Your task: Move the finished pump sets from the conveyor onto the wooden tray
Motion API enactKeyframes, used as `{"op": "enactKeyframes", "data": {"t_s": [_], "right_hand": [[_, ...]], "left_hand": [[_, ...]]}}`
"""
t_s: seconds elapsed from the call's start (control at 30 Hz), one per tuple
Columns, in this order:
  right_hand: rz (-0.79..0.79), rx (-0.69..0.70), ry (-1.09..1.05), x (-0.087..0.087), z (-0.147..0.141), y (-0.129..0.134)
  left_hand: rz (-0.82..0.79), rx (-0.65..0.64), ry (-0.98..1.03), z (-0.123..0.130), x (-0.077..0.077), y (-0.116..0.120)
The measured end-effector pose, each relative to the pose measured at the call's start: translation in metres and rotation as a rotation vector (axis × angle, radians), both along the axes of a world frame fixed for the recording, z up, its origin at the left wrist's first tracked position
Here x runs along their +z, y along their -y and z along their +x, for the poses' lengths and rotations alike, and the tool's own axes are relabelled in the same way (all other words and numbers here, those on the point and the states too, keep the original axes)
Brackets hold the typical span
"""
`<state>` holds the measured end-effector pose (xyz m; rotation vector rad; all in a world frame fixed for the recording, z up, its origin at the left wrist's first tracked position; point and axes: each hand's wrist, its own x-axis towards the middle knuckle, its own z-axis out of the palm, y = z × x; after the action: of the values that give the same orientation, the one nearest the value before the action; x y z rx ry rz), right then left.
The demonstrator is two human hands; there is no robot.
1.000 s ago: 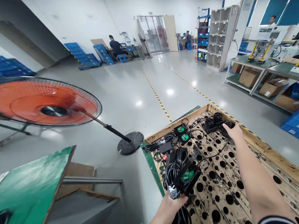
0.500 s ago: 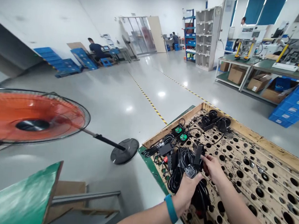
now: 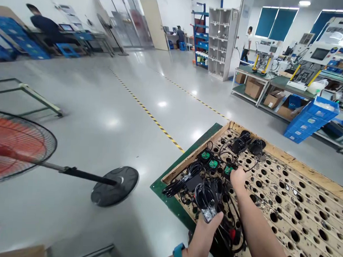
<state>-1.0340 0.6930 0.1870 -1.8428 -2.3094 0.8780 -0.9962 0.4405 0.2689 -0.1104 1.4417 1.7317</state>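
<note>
My left hand [image 3: 206,232], with a teal band at the wrist, is closed around a coiled black cable [image 3: 205,198] bound with clear wrap. Farther out, my right hand [image 3: 238,178] grips a black square part with a green face [image 3: 228,170]; its fingertips are partly hidden. Two similar green-faced parts [image 3: 213,164] lie just left of it on the perforated wooden tray [image 3: 287,201]. Another black cable bundle [image 3: 183,180] rests along the tray's left side, by a black box [image 3: 193,182]. Near my left wrist a red piece [image 3: 233,234] shows among loose black cable.
More black parts [image 3: 240,142] with cords sit in the tray's far corner. The tray has a raised wooden rim [image 3: 297,160] and stands on a green surface [image 3: 168,208]. A floor fan [image 3: 115,184] is on the left. Blue crates [image 3: 310,119] stand beyond, right. People are in the background.
My right hand has moved away from the cable bundle to a green-faced part farther out. My left hand still holds its cable, now lower in view. The view has swung right.
</note>
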Motion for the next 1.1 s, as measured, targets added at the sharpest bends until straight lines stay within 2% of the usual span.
{"op": "enactKeyframes", "data": {"t_s": [0.07, 0.17, 0.33, 0.5, 0.57, 0.63, 0.67, 0.77, 0.83, 0.9, 0.93, 1.0, 1.07, 1.1], "right_hand": [[-0.028, -0.003, 0.052, -0.008, -0.014, 0.004], [-0.07, 0.008, 0.094, -0.015, -0.02, 0.003], [-0.132, 0.034, 0.122, -0.019, -0.026, -0.001], [-0.13, 0.021, 0.048, -0.011, -0.045, 0.002], [-0.11, 0.022, -0.013, -0.003, -0.04, 0.005], [-0.078, 0.046, -0.085, 0.006, -0.016, 0.008], [-0.057, 0.062, -0.116, 0.009, 0.005, 0.011], [-0.063, 0.068, -0.237, 0.015, 0.094, 0.033], [-0.219, -0.015, -0.416, 0.016, 0.158, 0.059], [-0.402, -0.142, -0.587, 0.016, 0.205, 0.09], [-0.484, -0.216, -0.677, 0.017, 0.22, 0.104], [-0.588, -0.347, -0.841, 0.02, 0.23, 0.124], [-0.623, -0.388, -0.922, 0.025, 0.224, 0.131], [-0.624, -0.363, -0.93, 0.028, 0.219, 0.13]], "left_hand": [[-0.044, -0.075, -0.09, -0.001, -0.003, 0.013], [-0.005, -0.135, -0.137, -0.003, -0.005, 0.023], [0.006, -0.134, -0.068, -0.003, 0.001, 0.023], [-0.056, -0.156, -0.073, -0.004, 0.01, 0.011], [-0.067, -0.17, -0.077, -0.007, 0.018, 0.006], [-0.072, -0.169, -0.072, -0.012, 0.027, 0.0], [-0.071, -0.169, -0.059, -0.014, 0.031, -0.004], [-0.051, -0.193, 0.048, -0.023, 0.041, -0.018], [-0.022, -0.224, 0.125, -0.027, 0.045, -0.032], [0.0, -0.283, 0.151, -0.029, 0.044, -0.049], [0.002, -0.327, 0.137, -0.028, 0.042, -0.059], [-0.027, -0.44, 0.07, -0.023, 0.033, -0.079], [-0.089, -0.535, -0.027, -0.014, 0.017, -0.097], [-0.128, -0.562, -0.074, -0.009, 0.008, -0.105]]}}
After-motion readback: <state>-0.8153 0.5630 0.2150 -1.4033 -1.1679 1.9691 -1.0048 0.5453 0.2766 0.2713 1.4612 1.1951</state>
